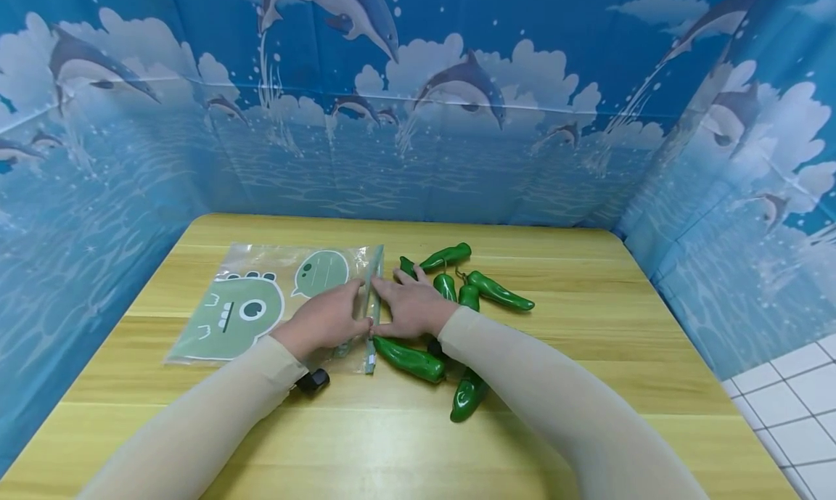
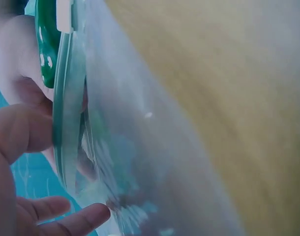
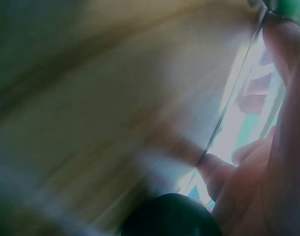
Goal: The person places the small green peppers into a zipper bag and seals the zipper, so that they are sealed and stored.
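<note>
A clear zip bag (image 1: 244, 333) printed with green cartoon figures lies flat, its green zip edge (image 1: 375, 268) on the right. My left hand (image 1: 329, 317) holds that edge; the left wrist view shows the thumb (image 2: 29, 132) against the green strip, which stands slightly apart from the film behind. From the other side, my right hand (image 1: 413, 308) holds the same edge, with its thumb (image 3: 216, 172) at the bag's rim. Its fingertips are partly hidden. A green pepper (image 1: 411, 360) lies just below the right hand, and another pepper (image 1: 470, 395) sits partly under the right forearm.
Several more green peppers lie right of and behind the right hand, including one pepper (image 1: 499, 292) farthest right and another pepper (image 1: 448, 254) at the back. The wooden table (image 1: 588, 282) is backed by a blue dolphin curtain (image 1: 418, 173).
</note>
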### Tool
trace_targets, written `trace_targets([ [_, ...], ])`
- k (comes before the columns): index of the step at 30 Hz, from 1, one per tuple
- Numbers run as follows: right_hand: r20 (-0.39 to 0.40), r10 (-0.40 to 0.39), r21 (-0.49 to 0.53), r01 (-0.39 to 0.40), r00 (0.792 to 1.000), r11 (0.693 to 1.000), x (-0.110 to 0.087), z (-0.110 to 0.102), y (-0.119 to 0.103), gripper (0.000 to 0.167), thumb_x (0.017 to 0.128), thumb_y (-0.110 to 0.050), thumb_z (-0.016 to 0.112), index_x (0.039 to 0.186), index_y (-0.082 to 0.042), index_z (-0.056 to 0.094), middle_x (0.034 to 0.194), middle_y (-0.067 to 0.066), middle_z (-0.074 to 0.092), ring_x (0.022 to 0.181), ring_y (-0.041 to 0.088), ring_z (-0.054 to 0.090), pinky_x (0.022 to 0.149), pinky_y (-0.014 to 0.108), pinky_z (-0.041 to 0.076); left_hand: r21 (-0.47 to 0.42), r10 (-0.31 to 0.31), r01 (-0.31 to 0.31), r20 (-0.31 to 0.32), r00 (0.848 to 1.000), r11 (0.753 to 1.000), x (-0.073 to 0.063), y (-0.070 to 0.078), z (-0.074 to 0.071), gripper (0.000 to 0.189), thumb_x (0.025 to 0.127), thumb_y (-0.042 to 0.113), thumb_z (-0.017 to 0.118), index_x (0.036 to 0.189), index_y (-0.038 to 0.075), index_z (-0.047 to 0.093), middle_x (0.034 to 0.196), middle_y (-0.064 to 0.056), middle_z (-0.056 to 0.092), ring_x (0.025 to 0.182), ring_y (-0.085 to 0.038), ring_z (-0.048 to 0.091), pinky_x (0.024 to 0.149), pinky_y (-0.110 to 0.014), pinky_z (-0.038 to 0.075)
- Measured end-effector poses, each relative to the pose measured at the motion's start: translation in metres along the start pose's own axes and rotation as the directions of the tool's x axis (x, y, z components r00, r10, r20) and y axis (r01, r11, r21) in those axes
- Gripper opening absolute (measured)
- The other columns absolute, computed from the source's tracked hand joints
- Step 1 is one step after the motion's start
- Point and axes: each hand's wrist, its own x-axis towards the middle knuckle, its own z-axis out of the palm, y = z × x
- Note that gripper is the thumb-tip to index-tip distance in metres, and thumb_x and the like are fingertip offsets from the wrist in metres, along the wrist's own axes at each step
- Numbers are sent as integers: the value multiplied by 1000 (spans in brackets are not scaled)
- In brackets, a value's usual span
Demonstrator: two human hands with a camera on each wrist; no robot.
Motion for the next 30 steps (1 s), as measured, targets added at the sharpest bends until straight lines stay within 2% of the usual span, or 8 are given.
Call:
trace_targets([
  [2, 10, 1, -16, -1, 1000, 1000, 0, 0, -1, 104, 94, -83, 46, 172, -23, 9, 176, -6, 22, 164, 35, 18, 130, 65, 5, -5, 2, -2, 0, 1000, 1000, -1, 0, -1, 86, 94, 36, 70, 163, 3, 32, 148, -19, 60, 124, -35, 65, 102, -55, 55],
  [5, 32, 4, -49, -2, 999, 999, 0, -1, -1, 104, 94, -86, 41, 171, -24, 11, 177, -6, 19, 164, 35, 15, 130, 65, 4, -9, 15, -15, 1, 1000, 1000, -2, -1, -2, 85, 93, 30, 70, 165, 10, 31, 160, -18, 50, 137, -38, 58, 108, -57, 52],
  [8, 51, 10, -75, -6, 999, 997, 0, -2, -2, 101, 94, -86, 39, 171, -26, 13, 177, -6, 17, 165, 35, 13, 130, 65, 3, 4, 20, -20, 13, 1000, 1000, -1, -3, -1, 78, 94, 29, 71, 163, 18, 37, 164, -17, 45, 141, -39, 55, 108, -59, 51],
  [10, 58, 12, -81, -8, 998, 997, 0, -2, -2, 100, 94, -86, 39, 171, -27, 15, 177, -6, 17, 165, 35, 12, 130, 66, 3, 35, 20, -21, 29, 999, 999, 0, -4, -1, 71, 95, 29, 70, 160, 20, 44, 161, -17, 47, 137, -38, 58, 105, -57, 53],
  [15, 64, 14, -84, -8, 998, 996, 1, -1, -3, 99, 94, -86, 40, 170, -26, 19, 177, -5, 17, 165, 35, 12, 130, 66, 4, 113, 20, -27, 63, 998, 993, 1, -4, -1, 60, 96, 29, 68, 152, 13, 54, 154, -16, 51, 128, -34, 62, 103, -53, 55],
  [20, 63, 16, -88, -11, 998, 996, 1, -1, -2, 97, 95, -84, 40, 170, -25, 20, 177, -6, 15, 165, 34, 10, 130, 65, 4, 155, 18, -29, 70, 997, 987, 0, -3, 0, 61, 95, 29, 67, 150, 6, 55, 155, -19, 50, 131, -35, 62, 106, -53, 54],
  [27, 62, 16, -90, -11, 998, 996, 1, 0, -2, 96, 96, -84, 40, 170, -25, 21, 178, -6, 14, 165, 34, 10, 130, 65, 4, 150, -13, 5, 53, 999, 989, 1, -4, 2, 74, 95, 47, 72, 150, 1, 53, 154, -21, 53, 133, -37, 60, 108, -54, 52],
  [30, 64, 15, -89, -9, 998, 996, 2, 0, -1, 97, 95, -84, 40, 170, -25, 21, 177, -6, 15, 165, 33, 11, 130, 65, 4, 154, -20, 14, 39, 999, 988, 1, -6, 1, 76, 93, 46, 75, 148, -1, 53, 148, -19, 57, 129, -34, 62, 106, -53, 53],
])
